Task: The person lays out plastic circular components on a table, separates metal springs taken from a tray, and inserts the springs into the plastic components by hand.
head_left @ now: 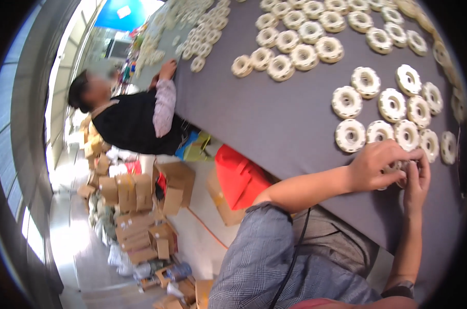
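Both hands meet over the near right part of the grey-covered table. My left hand [378,164] is closed, with thumb and fingers pinching a cream notched ring [393,168]. Opposite it, my right hand [417,181] has its fingertips closed on the same ring. Most of that ring is hidden behind the fingers. Just beyond the hands lie several similar cream rings, among them one ring [350,135] to the left, a second ring [407,135], and a third ring [392,105] farther back. They lie flat with their round centres showing.
More cream rings [304,56] crowd the far side of the grey table [274,113]. A co-worker in a black top [130,123] is at the table's left edge. Red cloth [238,177] hangs below the table edge; cardboard boxes [133,193] are piled on the floor at left.
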Motion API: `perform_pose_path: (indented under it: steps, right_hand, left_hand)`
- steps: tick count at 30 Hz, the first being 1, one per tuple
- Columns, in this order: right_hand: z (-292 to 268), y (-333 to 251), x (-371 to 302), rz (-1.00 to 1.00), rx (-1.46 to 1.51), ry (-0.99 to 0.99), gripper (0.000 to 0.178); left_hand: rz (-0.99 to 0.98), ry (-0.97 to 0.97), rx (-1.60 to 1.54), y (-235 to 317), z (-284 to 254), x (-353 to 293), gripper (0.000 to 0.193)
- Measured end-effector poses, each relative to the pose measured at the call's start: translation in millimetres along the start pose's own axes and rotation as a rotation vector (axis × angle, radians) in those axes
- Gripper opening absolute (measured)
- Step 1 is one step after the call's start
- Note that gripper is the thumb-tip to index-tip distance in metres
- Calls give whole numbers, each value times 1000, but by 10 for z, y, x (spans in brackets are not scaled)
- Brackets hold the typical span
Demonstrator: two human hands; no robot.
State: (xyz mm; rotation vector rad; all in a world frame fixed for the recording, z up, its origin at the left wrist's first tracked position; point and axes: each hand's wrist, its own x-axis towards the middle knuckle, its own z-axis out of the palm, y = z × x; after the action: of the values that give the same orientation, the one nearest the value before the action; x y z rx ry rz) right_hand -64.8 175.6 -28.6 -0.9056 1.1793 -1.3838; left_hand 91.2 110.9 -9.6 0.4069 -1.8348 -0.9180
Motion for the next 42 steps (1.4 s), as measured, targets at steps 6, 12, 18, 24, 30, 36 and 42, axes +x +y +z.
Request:
perform_pose_path:
  steps: [6,12,18,24,30,36,42]
  right_hand:
    - [-15,-93,62,-107,105,187,14]
    - [-17,-97,21,-134,163,104,16]
    - [51,-111,80,-73,228,272,30]
    - [98,-176,196,-82,238,204,21]
    - [11,-216,133,-68,207,145,24]
    - [34,-202,121,78,325,-87,26]
    - [250,-232,4,-37,-67,-188,39]
  left_hand:
    - [-106,-251,173,-14,-193,55,28]
    - [-126,-435,365,36,-185,-1,24]
    - [-182,-328,215,-34,-242,43,28]
    - [-291,-375,216,-77,-300,81,27]
    - [-223,-594,264,-54,-234,70,27]
    - [-299,-440,147,1,-203,78,38]
    - [-147,-156,112,23,-94,-33,44]
